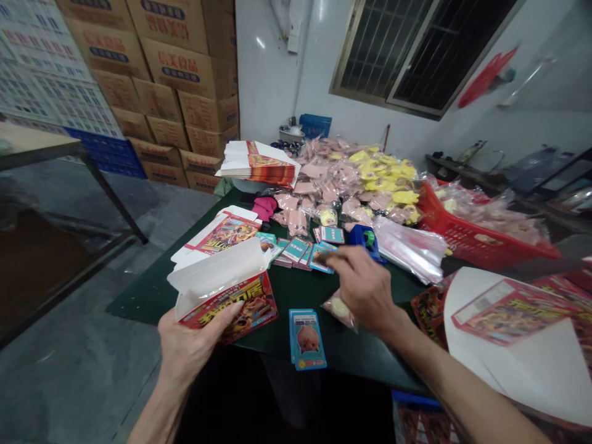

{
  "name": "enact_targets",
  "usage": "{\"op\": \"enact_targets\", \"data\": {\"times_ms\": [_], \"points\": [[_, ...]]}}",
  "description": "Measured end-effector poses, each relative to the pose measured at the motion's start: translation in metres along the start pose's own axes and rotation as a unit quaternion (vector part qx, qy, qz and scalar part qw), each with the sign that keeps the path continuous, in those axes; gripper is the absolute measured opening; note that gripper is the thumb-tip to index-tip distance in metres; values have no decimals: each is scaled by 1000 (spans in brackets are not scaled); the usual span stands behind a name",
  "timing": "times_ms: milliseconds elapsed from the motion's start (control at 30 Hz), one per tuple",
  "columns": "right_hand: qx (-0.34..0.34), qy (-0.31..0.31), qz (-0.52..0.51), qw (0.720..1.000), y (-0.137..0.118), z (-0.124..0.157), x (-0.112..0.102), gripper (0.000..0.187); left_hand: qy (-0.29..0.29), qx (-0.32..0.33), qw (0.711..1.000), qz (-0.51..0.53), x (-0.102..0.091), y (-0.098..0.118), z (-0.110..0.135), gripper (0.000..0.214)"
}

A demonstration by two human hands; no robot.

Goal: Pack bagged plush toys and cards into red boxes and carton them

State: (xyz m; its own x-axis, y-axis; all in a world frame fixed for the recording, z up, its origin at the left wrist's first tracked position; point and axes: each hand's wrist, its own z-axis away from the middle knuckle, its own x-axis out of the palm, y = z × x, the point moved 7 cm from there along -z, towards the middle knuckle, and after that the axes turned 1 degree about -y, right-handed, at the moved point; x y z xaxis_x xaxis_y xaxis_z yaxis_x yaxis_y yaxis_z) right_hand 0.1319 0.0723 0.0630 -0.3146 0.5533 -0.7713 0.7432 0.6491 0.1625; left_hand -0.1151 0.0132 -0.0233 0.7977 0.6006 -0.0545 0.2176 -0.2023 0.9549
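Observation:
My left hand (194, 345) grips an opened paperboard display box (217, 277), red and printed outside, white inside, with its flaps raised. My right hand (365, 287) reaches over the dark green table (296, 302), its fingertips at a spread of small teal printed cards (296, 250). Whether those fingers hold a card, I cannot tell. Nearer me lies a small stack of cards (306, 340) with a pig picture. A small plastic bag (340, 310) with a yellow item lies just below my right hand.
Bagged pink and yellow toys (351, 179) heap up behind a blue tape dispenser (365, 240) and loose clear bags (409, 246). A red basket (467, 237) sits at the right, printed flat box blanks (509, 320) lie beyond my right arm, and stacked cartons (180, 68) rise at the back.

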Motion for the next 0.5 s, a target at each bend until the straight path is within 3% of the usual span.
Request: {"op": "enact_targets", "data": {"times_ms": [100,200,267,367,500], "points": [[24,-88,91,992,18,-32,41,22,-1,-12,1000,17,-1,-4,-2,28],[28,-219,62,973,18,-44,101,42,1,-15,1000,22,-2,-5,-3,26],[37,-268,33,962,19,-43,130,47,2,-13,1000,27,-2,-5,-3,25],[26,-296,7,955,28,-39,154,42,-1,-7,999,38,-3,-4,-3,24],[0,-313,-20,950,41,-35,163,37,-18,-16,999,48,-3,-9,-3,26]]}}
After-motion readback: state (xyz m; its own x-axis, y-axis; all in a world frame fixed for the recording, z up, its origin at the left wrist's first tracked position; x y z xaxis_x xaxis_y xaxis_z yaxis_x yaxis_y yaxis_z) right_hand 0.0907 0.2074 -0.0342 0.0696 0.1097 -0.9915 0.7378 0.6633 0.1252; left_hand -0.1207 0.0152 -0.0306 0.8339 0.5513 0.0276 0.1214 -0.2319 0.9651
